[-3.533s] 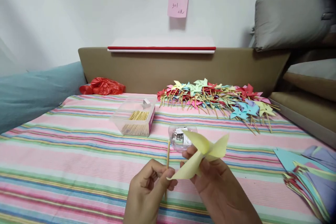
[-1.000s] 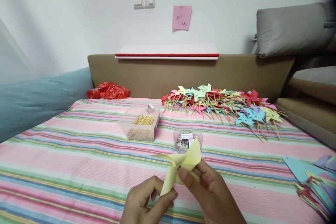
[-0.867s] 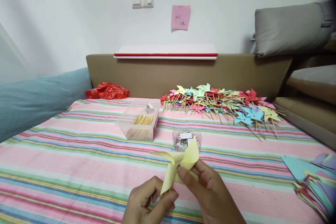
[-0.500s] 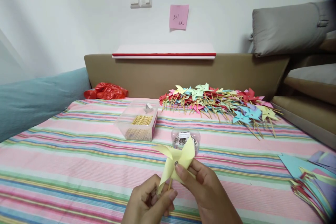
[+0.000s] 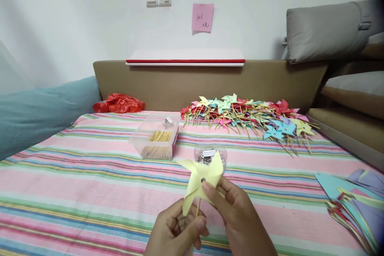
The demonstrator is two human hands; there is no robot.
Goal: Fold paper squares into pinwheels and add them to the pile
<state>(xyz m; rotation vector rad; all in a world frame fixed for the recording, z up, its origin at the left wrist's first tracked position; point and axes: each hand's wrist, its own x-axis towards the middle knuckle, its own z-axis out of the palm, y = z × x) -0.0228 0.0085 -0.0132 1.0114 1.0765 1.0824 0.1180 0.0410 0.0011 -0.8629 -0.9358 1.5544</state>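
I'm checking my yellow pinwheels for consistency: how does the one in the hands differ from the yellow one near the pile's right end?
The held pinwheel is raised in the left hand and right hand, while the piled pinwheel lies among others. The held pinwheel looks larger, being nearer the camera; the piled pinwheel, farther off, looks smaller. Both are pale yellow, with a thin stick.

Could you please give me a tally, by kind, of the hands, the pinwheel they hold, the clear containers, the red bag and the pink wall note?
Hands (left hand, right hand): 2
Held pinwheel: 1
Clear containers (stick box, metal-piece tub): 2
Red bag: 1
Pink wall note: 1
Total: 7
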